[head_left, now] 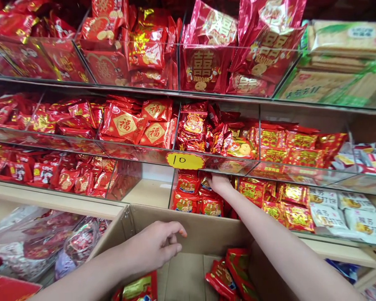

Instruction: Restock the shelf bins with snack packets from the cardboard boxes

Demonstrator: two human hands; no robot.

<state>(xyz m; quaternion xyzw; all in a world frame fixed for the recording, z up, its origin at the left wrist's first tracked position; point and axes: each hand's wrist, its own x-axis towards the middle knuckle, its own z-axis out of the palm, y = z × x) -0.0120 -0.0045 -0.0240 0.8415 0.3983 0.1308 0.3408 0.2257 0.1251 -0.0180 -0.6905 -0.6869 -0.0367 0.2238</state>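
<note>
My right hand point(219, 183) reaches into a bin on the lower shelf, among small red and gold snack packets point(212, 206). Its fingers are hidden behind the shelf's front edge and the packets, so what they grip does not show. Over an open cardboard box point(194, 229) hovers my left hand point(158, 242), fingers loosely curled and apart, with nothing in them. Inside the box lie a few red packets point(222, 278) on the right, and another red and gold packet point(141, 289) sits below my left wrist.
A yellow price tag point(185, 160) marked 10 hangs on the middle shelf's clear front. Clear dividers split the shelves into bins of red packets point(123, 123). White packets point(363, 220) stand at lower right, green-trimmed packs point(347, 67) at upper right. Plastic bags of goods point(34, 242) lie left of the box.
</note>
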